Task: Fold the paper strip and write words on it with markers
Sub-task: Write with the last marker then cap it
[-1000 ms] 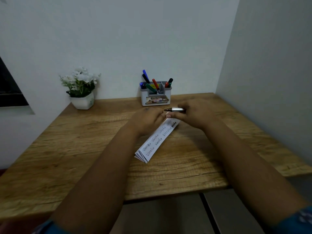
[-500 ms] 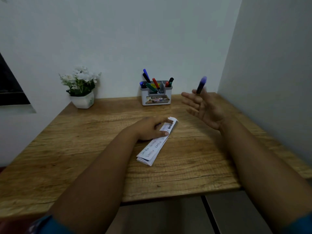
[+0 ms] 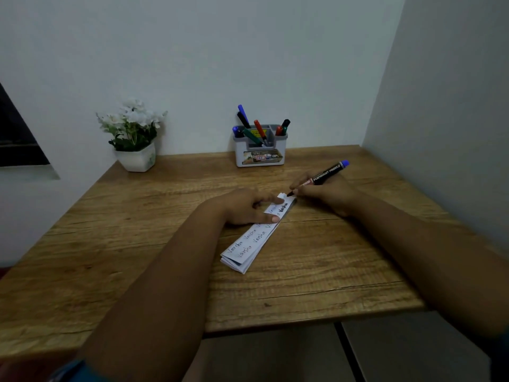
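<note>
While the right hand [image 3: 327, 194] pinches the marker [image 3: 321, 176], tip at the folded paper strip's [image 3: 254, 241] far end, the left hand [image 3: 253, 206] presses flat just beside. Marker holder [image 3: 260, 150] beyond; flower pot [image 3: 136, 158] far left.

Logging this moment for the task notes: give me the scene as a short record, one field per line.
surface: wooden desk set in a wall corner
paper strip: folded, lying diagonally, handwritten words on top
left hand: fingers flat on the strip, holding it down
right hand: grips the marker in a writing hold
marker: uncapped, blue cap posted on the rear end, tip at the strip's far end
marker holder: at the back of the desk, several markers inside
flower pot: back left, white flowers
</note>
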